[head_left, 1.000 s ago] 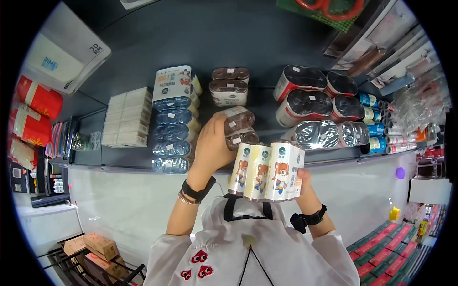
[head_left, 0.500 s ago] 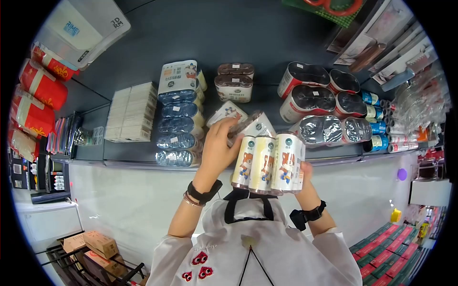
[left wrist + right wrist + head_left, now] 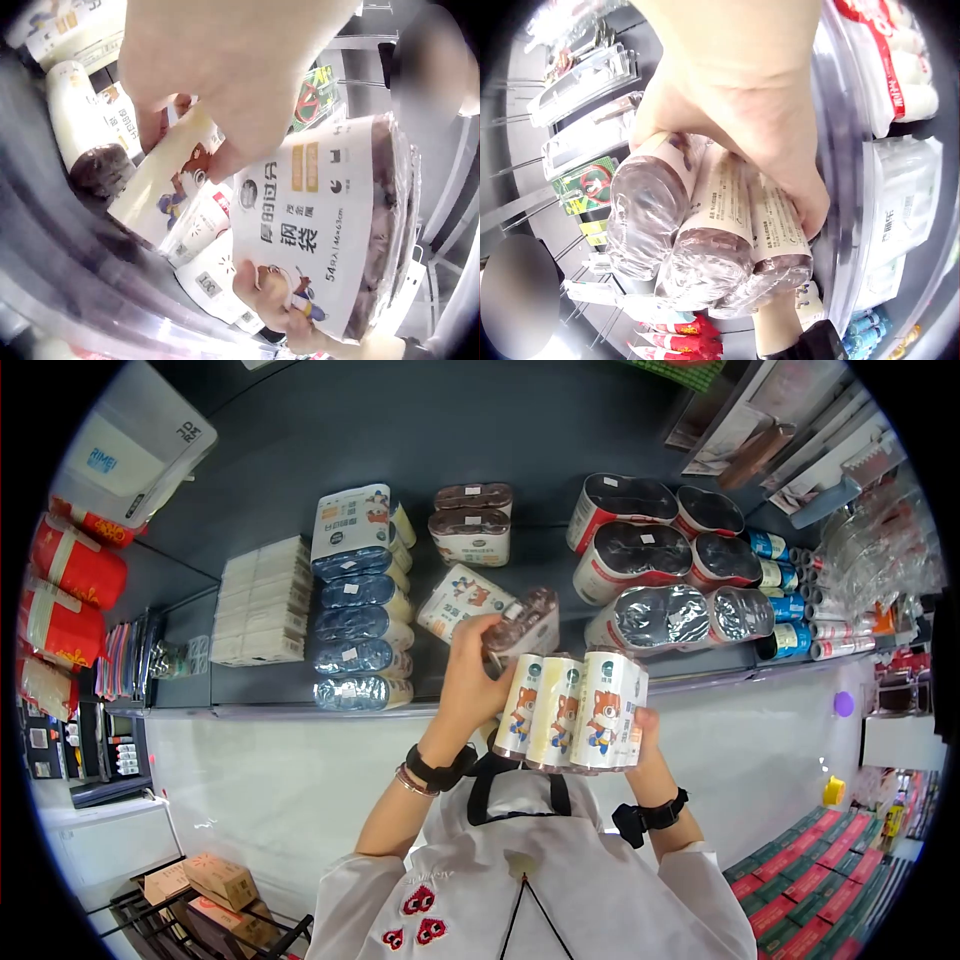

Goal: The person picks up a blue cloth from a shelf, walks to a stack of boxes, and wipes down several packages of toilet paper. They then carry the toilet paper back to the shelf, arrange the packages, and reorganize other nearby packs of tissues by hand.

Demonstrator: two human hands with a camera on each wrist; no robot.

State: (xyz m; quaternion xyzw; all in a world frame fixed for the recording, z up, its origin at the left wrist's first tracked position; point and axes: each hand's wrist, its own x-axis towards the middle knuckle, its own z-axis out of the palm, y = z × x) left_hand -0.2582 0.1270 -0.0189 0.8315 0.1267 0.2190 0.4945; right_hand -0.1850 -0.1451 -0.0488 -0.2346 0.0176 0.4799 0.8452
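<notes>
My left hand [image 3: 470, 685] grips a dark-topped pack of garbage bag rolls [image 3: 528, 625] at the shelf's front, thumb on one side and fingers on the other. In the left wrist view its pale label [image 3: 172, 184] shows between them. A similar pack [image 3: 462, 600] lies tilted on the shelf just beyond my fingers, its label facing up. My right hand [image 3: 648, 738] holds three packs [image 3: 570, 712] side by side in front of the shelf edge. The right wrist view shows that hand spread across them, their clear-wrapped brown ends [image 3: 705, 262] facing the camera.
Two brown-topped packs [image 3: 470, 535] stand behind. A row of blue packs [image 3: 360, 622] and white stacked packs [image 3: 262, 605] are at left. Larger black-topped packs [image 3: 640, 560] stand at right, with blue rolls [image 3: 787, 606] beside them. The shelf's front edge [image 3: 260, 711] runs below.
Of two packs by my left hand, one has tipped away and lies on the shelf; the other stays in its grip, now turned. The right hand's packs have shifted slightly.
</notes>
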